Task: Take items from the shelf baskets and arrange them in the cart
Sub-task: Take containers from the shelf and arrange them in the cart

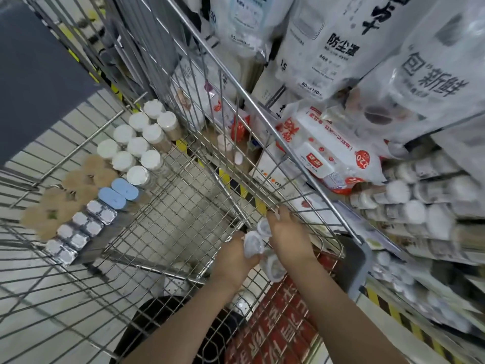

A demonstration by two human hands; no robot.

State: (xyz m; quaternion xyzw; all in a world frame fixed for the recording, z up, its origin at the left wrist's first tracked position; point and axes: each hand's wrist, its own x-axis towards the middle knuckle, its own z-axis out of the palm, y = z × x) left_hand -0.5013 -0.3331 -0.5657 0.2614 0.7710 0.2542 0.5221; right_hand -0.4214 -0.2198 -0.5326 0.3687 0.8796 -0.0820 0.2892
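Cart (309,177) fills most of the view, its wire floor mostly bare from the centre toward six o'clock. Shelf baskets (425,214) at three o'clock hold many more white-capped bottles lying on their sides, with large white packages (320,40) hanging at one o'clock and a red-and-white wipes pack (328,158) resting on the cart's rim.

Along the cart's far side, from about eleven to eight o'clock, stands a tidy double row: white-capped jars (139,145), then two blue cases (119,193), then clear lidded boxes (78,229), with tan round pads (70,195) just beside them toward nine o'clock.

Near five o'clock of centre, the left hand (233,261) and the right hand (288,237) meet inside the cart. Both sets of fingers are curled round a small cluster of clear white-lidded containers (258,243); exactly how many is blurred.

By my judgement the task is well under way: one side is arranged, this handful is not yet set down, and plenty of floor and stock remain.
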